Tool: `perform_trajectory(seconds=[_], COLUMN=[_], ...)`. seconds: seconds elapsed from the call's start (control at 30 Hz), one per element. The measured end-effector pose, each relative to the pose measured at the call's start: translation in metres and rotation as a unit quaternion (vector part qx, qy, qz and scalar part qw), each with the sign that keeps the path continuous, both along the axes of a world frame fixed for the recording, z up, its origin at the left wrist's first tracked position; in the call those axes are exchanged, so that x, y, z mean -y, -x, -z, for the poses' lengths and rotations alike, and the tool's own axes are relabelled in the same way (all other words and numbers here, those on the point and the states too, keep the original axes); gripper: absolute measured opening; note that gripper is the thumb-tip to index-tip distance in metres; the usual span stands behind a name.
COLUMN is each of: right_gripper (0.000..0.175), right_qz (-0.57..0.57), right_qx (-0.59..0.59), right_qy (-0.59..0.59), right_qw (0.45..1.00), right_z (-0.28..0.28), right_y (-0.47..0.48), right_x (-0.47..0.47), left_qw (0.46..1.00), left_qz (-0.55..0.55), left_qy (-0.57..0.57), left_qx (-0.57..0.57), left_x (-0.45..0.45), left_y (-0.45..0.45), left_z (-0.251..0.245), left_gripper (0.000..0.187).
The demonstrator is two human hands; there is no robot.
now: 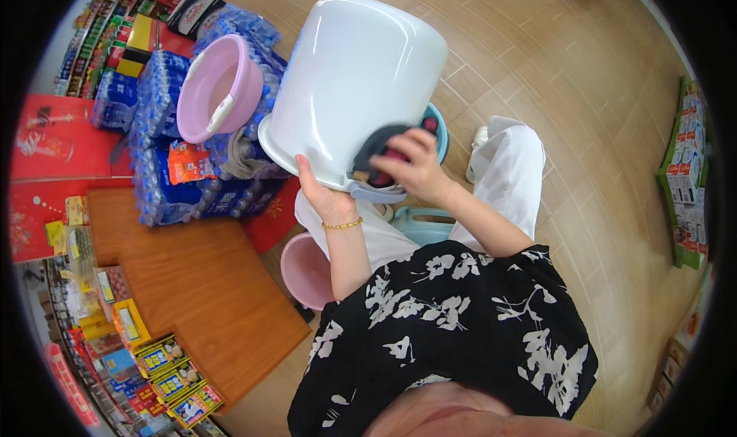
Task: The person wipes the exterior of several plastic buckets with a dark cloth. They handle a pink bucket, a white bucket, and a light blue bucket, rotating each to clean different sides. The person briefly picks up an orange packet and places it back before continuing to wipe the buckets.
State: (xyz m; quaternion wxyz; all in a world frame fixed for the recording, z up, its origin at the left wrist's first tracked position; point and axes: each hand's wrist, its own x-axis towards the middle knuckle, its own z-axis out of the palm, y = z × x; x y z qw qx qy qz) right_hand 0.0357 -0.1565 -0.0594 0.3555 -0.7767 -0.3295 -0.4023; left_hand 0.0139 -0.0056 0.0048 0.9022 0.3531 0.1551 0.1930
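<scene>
A glossy white plastic bucket (360, 74) is tilted over my lap, its base pointing up and away and its rim towards me. My left hand (334, 201) grips the rim, thumb on the outside. In my right hand (419, 169) is a dark cloth (368, 152) with magenta patches, blurred and against the bucket's side near the rim. A grey-blue handle part (377, 194) sits at the rim between my hands. Behind the bucket, a blue basin (442, 132) shows only by its edge. The bucket's inside is hidden.
Left are shrink-wrapped water bottles (173, 178) bearing a pink basin (221, 91), an orange packet (189, 162) and a grey cloth (244, 158). A wooden counter (201, 287) and pink bucket (305, 270) stand nearer. A light-blue plastic stool (423, 225) is beneath me. Stacked cartons (688, 172) stand right.
</scene>
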Motion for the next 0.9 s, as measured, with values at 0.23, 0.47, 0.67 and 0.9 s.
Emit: perform_trajectory(seconds=[0.23,0.47,0.67,0.9], right_gripper=[0.03,0.062,0.042,0.035], right_qz=[-0.078,0.018,-0.019,0.003], right_qx=[0.067,-0.106,-0.478,-0.296], right_qy=[0.045,-0.14,-0.327,-0.395], right_qw=[0.994,0.984,0.815,0.869], right_z=[-0.009,0.004,0.01,0.024], right_y=[0.0,-0.005,-0.048,-0.036], right_x=[-0.001,0.002,0.025,0.021], left_qw=[0.997,0.999,0.999,0.987], left_qz=[0.036,0.011,0.015,0.073], left_qy=[0.071,0.043,0.04,0.142], left_qx=[0.005,0.004,-0.019,0.033], left_x=[-0.008,-0.011,-0.019,-0.028], left_y=[0.005,-0.001,0.005,0.001], left_z=[0.001,0.011,0.026,0.052], left_gripper=[0.062,0.065,0.065,0.062])
